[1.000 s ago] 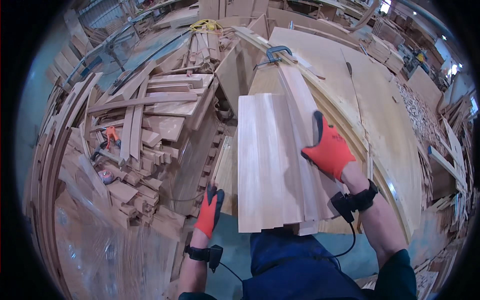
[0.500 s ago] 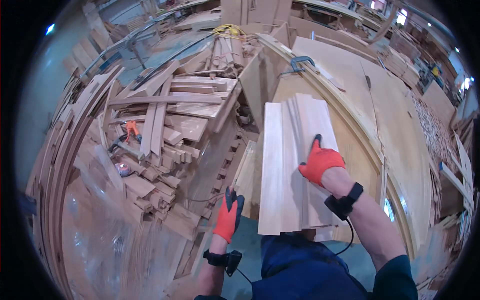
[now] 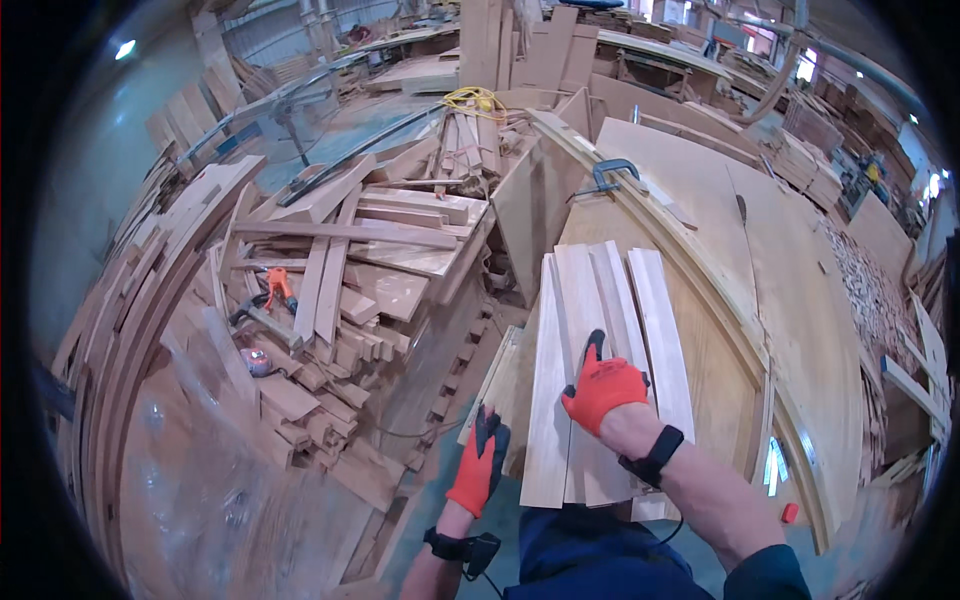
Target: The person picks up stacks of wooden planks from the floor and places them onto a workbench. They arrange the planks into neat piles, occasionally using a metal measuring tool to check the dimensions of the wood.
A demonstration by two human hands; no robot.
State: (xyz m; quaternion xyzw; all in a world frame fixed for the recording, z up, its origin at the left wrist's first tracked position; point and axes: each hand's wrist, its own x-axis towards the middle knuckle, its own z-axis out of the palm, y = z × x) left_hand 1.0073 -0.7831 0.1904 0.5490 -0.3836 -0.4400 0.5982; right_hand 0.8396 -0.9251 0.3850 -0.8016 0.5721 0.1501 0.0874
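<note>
Several long pale wood boards [image 3: 550, 400] lie side by side in front of me on a plywood bench top [image 3: 715, 400]. My right hand [image 3: 607, 392], in a red glove with dark fingertips, rests on the middle boards with its index finger stretched forward and its thumb out to the side. To its right, one pale board [image 3: 662, 335] lies apart from the others across a narrow gap. My left hand [image 3: 477, 468], gloved alike, is left of the boards with its fingers stretched upward, beside a narrow wood piece [image 3: 492, 385]. Nothing can be made out in it.
On the left, a pile of offcuts [image 3: 330, 385] holds an orange-handled tool [image 3: 280, 288], a hammer [image 3: 272, 325] and a tape measure [image 3: 257, 362]. A blue C-clamp [image 3: 612, 175] grips the long wooden rail [image 3: 690, 270]. A yellow cord [image 3: 475, 100] lies farther back.
The view has tilted up. My right hand has shifted left across the boards, and a gap now separates the rightmost board from the rest. My left hand stays beside the narrow wood piece.
</note>
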